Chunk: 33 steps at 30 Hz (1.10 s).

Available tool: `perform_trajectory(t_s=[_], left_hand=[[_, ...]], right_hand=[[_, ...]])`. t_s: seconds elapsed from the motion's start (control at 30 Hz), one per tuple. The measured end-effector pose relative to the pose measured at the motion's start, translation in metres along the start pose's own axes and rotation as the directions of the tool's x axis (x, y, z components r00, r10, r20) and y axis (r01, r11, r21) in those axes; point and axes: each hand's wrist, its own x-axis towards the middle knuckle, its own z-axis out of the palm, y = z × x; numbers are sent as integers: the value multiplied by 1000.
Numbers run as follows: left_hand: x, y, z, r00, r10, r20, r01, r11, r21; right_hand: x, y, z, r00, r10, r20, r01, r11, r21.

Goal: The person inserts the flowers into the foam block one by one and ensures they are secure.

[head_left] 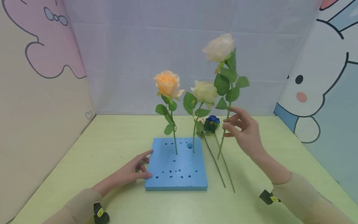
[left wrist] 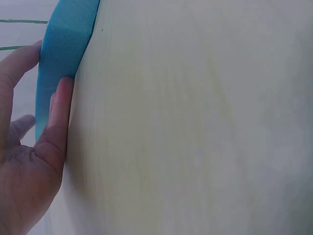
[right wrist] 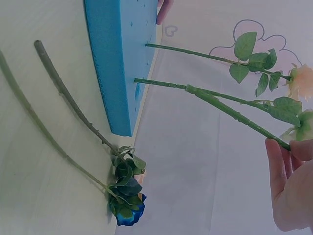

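Observation:
My right hand (head_left: 246,133) pinches a pale pinkish-white artificial rose (head_left: 219,48) by its stem between thumb and fingers. The bloom points up, and the stem's bottom end hangs to the right of a blue foam block (head_left: 179,165). An orange-peach rose (head_left: 167,84) and a creamy-white rose (head_left: 205,92) stand upright in the foam block. At the block's left edge, my left hand (head_left: 134,169) rests with fingers spread, and its fingertips touch the side. In the left wrist view, fingers lie along the foam's side face (left wrist: 66,49).
Right of the block, a blue rose (head_left: 212,123) lies on the table (head_left: 120,202) beside another rose, whose head is mostly hidden by leaves. Their stems (head_left: 213,158) stretch toward the front. Several small holes dot the foam. A pale cloth backdrop (head_left: 134,62) hangs behind.

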Motion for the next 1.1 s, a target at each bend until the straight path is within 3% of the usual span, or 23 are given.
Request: perform_trajectory(t_s=[0.47,0.9,1.1], left_hand=[[4,-9,3,1000,-26,-8,26,999,21],[1,-6,0,1000,-14,-2,14,1000,25],[1,-6,-1,1000,-9,14,9,1000,21]], right_hand=[[-2,-6,28,999,-50,-7,51,989,136],[-8,-1,79,988,-89,123,76,991,113],[-9,-3,96,981,-58,187,28,987,160]])
